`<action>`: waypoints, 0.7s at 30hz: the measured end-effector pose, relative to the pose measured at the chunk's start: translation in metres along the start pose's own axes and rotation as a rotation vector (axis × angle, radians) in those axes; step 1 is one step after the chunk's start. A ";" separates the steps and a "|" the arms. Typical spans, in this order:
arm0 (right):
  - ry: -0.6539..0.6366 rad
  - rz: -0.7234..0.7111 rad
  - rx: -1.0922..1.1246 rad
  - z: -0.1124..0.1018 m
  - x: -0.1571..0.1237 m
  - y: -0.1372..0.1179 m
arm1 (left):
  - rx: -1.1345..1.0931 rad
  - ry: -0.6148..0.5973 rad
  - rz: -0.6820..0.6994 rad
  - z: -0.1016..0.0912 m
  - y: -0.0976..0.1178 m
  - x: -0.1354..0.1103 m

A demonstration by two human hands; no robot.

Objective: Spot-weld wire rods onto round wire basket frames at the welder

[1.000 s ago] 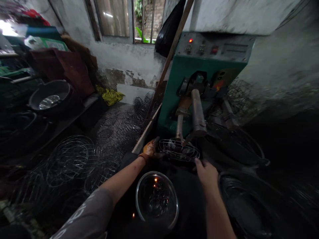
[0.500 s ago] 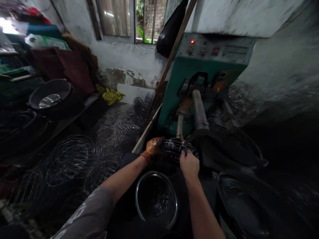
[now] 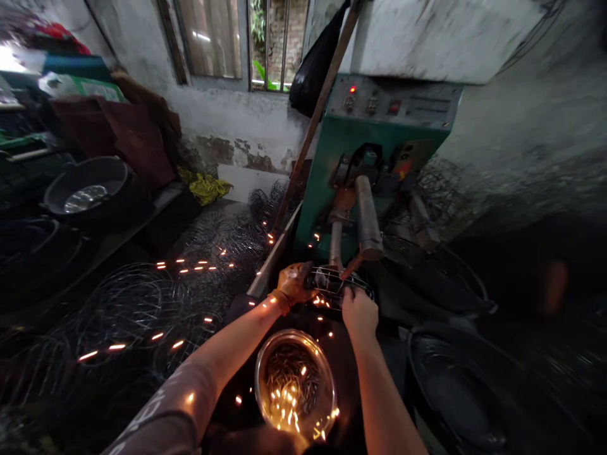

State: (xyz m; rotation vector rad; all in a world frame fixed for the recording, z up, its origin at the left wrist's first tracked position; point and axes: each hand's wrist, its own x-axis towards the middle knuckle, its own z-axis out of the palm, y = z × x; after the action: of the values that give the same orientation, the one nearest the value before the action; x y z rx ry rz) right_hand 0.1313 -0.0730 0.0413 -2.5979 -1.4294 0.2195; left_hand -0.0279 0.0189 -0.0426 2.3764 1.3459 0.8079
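Observation:
My left hand (image 3: pixel 293 282), in an orange glove, grips the left rim of a small round wire basket (image 3: pixel 334 282). The bare right hand (image 3: pixel 359 311) is closed on the basket's near right rim. The basket sits under the arms of a green welding machine (image 3: pixel 353 165), where a copper tip (image 3: pixel 353 265) presses onto the wires. Orange sparks spray out to the left and down. Below my hands a steel bowl (image 3: pixel 294 382) holds short wire pieces and glowing sparks.
Piles of round wire frames (image 3: pixel 137 309) cover the floor at left. A dark basin (image 3: pixel 88 189) sits on a bench at far left. Black tubs (image 3: pixel 455 392) stand at right. A wooden pole (image 3: pixel 313 120) leans against the wall beside the machine.
My right hand moved from the near edge up onto the basket's rim. Sparks now fly from the weld point and light up the bowl and my left sleeve.

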 end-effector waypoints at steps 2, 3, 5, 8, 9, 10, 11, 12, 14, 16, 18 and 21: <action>0.015 -0.002 0.016 0.001 0.004 0.007 | 0.025 -0.053 0.027 -0.002 0.003 0.003; 0.022 -0.005 0.025 0.002 0.007 0.011 | 0.039 -0.074 0.035 -0.002 0.005 0.005; 0.030 -0.010 0.035 0.004 0.013 0.020 | 0.058 -0.096 0.048 -0.004 0.010 0.007; 0.035 -0.006 0.024 0.009 0.019 0.031 | 0.072 -0.113 0.071 -0.005 0.017 0.011; 0.038 -0.008 0.019 0.010 0.020 0.033 | 0.073 -0.112 0.078 -0.005 0.019 0.011; 0.042 -0.011 0.016 0.012 0.021 0.035 | 0.076 -0.109 0.082 -0.005 0.021 0.012; 0.045 -0.014 0.016 0.013 0.022 0.037 | 0.079 -0.107 0.085 -0.006 0.022 0.012; 0.047 -0.017 0.018 0.014 0.022 0.038 | 0.077 -0.105 0.090 -0.006 0.023 0.011; 0.049 -0.016 0.029 0.017 0.023 0.039 | 0.051 -0.082 0.099 -0.005 0.021 0.009; 0.047 -0.011 0.042 0.018 0.023 0.039 | -0.012 -0.024 0.099 -0.001 0.016 0.003; 0.046 -0.020 0.064 0.021 0.024 0.039 | -0.083 0.045 0.042 0.005 0.006 -0.004; 0.071 -0.041 0.113 0.025 0.029 0.042 | -0.157 0.038 -0.096 0.015 -0.011 -0.015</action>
State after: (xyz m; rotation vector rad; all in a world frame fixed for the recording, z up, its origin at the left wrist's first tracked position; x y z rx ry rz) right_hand 0.1757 -0.0685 0.0063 -2.4584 -1.4030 0.1947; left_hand -0.0324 0.0116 -0.0654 2.1695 1.3474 0.9008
